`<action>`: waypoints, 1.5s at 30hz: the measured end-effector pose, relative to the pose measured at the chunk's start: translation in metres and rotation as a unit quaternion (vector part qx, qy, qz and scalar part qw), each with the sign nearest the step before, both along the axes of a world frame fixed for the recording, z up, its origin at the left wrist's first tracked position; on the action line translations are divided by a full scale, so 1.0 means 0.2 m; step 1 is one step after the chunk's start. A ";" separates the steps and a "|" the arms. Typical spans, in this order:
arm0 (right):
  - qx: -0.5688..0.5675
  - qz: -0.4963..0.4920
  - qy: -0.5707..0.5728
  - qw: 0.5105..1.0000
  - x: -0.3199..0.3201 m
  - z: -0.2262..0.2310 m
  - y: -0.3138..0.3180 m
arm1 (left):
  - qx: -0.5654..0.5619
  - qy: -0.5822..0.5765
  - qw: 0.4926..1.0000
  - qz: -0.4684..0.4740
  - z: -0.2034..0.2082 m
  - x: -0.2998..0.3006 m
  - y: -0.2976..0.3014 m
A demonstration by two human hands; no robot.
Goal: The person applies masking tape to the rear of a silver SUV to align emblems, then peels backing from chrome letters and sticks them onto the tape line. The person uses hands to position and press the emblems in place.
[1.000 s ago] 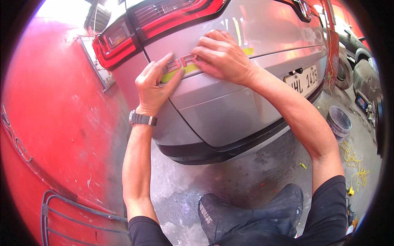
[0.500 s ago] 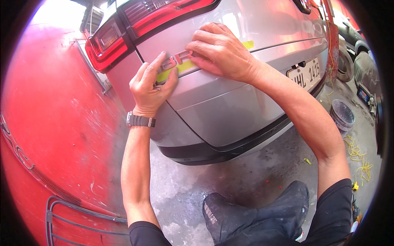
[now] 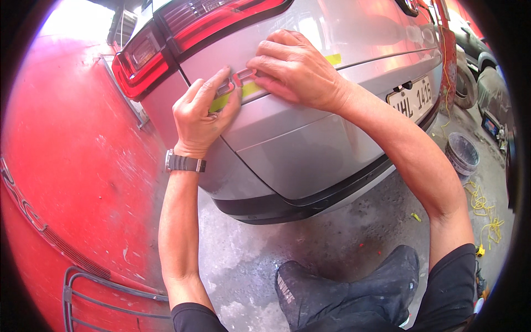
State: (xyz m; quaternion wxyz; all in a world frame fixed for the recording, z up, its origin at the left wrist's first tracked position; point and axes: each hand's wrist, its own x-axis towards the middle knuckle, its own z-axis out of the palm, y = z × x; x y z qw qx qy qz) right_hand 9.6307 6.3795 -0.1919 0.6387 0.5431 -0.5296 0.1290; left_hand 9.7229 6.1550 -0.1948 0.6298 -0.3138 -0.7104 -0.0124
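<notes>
Raised chrome-and-red emblem letters (image 3: pixel 241 76) stand on the silver tailgate (image 3: pixel 310 124), just above a strip of yellow-green masking tape (image 3: pixel 250 88). My left hand (image 3: pixel 200 113), with a dark-strapped watch at its wrist, reaches the left end of the letters. Its index finger and thumb close in from above and below, on the leftmost letter. From the right, my right hand (image 3: pixel 296 69) bends its fingers over the other end of the emblem, pinching there; its fingers cover part of the lettering. Another piece of tape (image 3: pixel 334 60) shows beyond my right hand.
Above the hands is a red tail light (image 3: pixel 221 19); a licence plate (image 3: pixel 410 102) sits to the right. A red wall (image 3: pixel 83 149) rises at the left, near a metal tube frame (image 3: pixel 116 293). A bucket (image 3: pixel 462 152) and yellow cord (image 3: pixel 480 202) are on the floor at right.
My left hand has shifted very slightly, its index finger now reaching further over the leftmost letter. My right hand has hardly moved, edging a little to the left.
</notes>
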 end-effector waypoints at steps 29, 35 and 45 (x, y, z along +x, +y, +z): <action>-0.004 0.027 -0.005 1.000 -0.02 0.01 0.00 | -0.004 0.002 1.000 -0.029 0.00 -0.04 0.00; -0.006 0.011 -0.021 1.000 -0.02 0.02 0.00 | 0.006 -0.007 1.000 0.005 0.00 -0.01 0.03; -0.014 0.001 -0.029 0.999 -0.03 0.01 -0.01 | 0.011 -0.005 1.000 0.000 0.00 -0.01 0.03</action>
